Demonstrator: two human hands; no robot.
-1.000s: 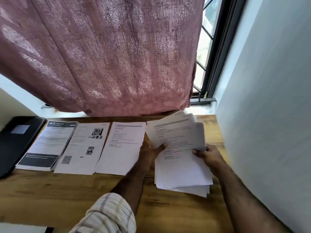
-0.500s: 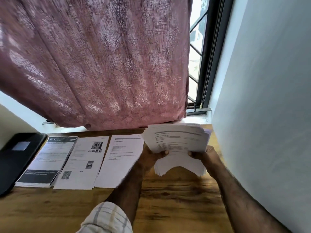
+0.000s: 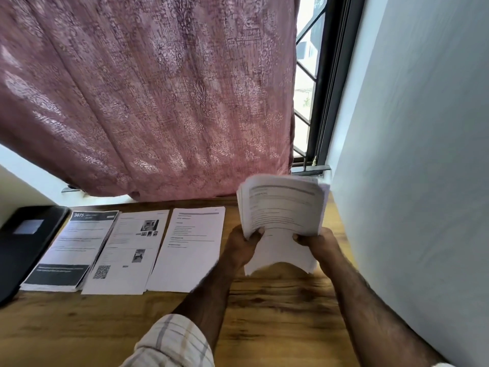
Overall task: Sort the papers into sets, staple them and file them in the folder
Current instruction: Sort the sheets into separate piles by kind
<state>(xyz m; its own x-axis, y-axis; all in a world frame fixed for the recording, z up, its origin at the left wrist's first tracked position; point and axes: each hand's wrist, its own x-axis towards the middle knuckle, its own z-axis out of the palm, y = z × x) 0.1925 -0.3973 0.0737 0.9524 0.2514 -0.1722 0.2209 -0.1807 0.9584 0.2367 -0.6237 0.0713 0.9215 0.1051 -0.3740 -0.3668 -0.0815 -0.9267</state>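
The stack of papers (image 3: 281, 221) is held upright above the right end of the wooden table (image 3: 264, 308), with its lower edge raised clear of the tabletop and its upper part bending away toward the curtain (image 3: 148, 96). The left hand (image 3: 242, 246) grips the stack at its lower left edge, thumb on the printed front sheet and fingers curled behind. The right hand (image 3: 318, 242) grips the lower right edge in the same manner. The stack lies between the two hands, and its bottom corners hang below them. To the right, the white wall (image 3: 412, 181) stands close beside the right hand and forearm, leaving little room on that side. Behind the stack, the table ends at the window sill, where the curtain hem and the dark window frame (image 3: 330, 83) meet. Bare wood lies open in front of the hands toward the near table edge. To the left, three sets of sheets lie flat in a row: a text sheet (image 3: 190, 250) just beside the left hand, a sheet with photos (image 3: 129, 252), and a sheet with dark bands (image 3: 71, 250). A black folder (image 3: 23, 242) lies at the far left edge of the table.
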